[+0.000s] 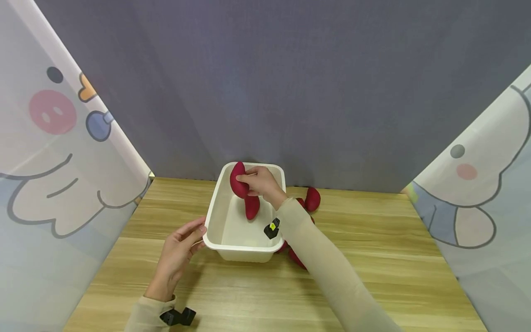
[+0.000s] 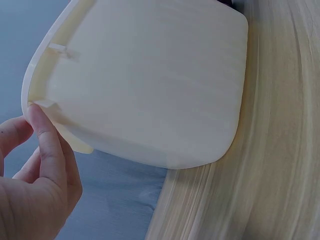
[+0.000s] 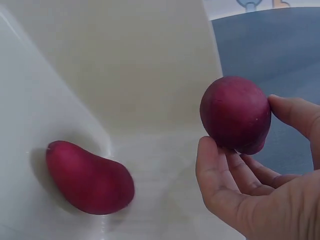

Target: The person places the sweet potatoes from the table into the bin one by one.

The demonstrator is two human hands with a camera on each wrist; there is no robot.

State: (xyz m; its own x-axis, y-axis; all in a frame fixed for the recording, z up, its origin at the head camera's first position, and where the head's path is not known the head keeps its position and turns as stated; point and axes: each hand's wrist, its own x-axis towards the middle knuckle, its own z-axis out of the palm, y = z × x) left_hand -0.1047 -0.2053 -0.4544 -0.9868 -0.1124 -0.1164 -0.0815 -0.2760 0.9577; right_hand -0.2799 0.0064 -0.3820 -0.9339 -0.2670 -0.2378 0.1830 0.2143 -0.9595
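Observation:
My right hand [image 1: 265, 185] holds a dark red mango [image 3: 235, 114] between thumb and fingers, over the far part of a white plastic tub [image 1: 249, 248]. Inside the tub lies a second red mango [image 3: 90, 179], on its floor against a wall in the right wrist view. At the tub's near left corner, my left hand [image 1: 179, 251] pinches the rim between thumb and fingers. The left wrist view shows that thumb [image 2: 44, 125] on the rim from outside, beside the tub's smooth outer wall.
Several more red mangoes lie on the wooden table [image 1: 373, 258] right of the tub, one mango [image 1: 312, 199] toward the back and another [image 1: 297, 259] nearer, partly behind my right sleeve [image 1: 327, 258]. A grey curtain [image 1: 265, 92] hangs behind the table.

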